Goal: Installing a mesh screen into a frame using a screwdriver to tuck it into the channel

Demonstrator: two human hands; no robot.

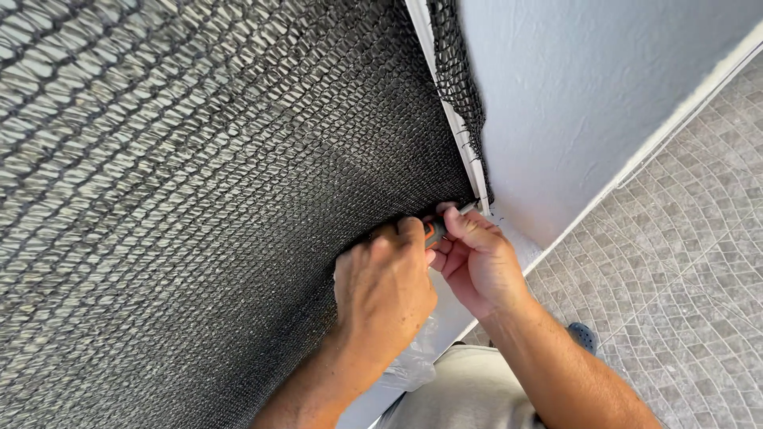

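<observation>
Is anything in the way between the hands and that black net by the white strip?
Nothing visible is. The left hand presses right on the black net, and the right hand holds a small orange-handled tool whose tip meets the white strip at the net's edge beside the grey wall.

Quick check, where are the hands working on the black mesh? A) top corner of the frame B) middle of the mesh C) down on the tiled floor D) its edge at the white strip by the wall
D: the left hand and right hand meet at the mesh edge, against the white strip by the wall, with an orange-handled tool between them.
</observation>
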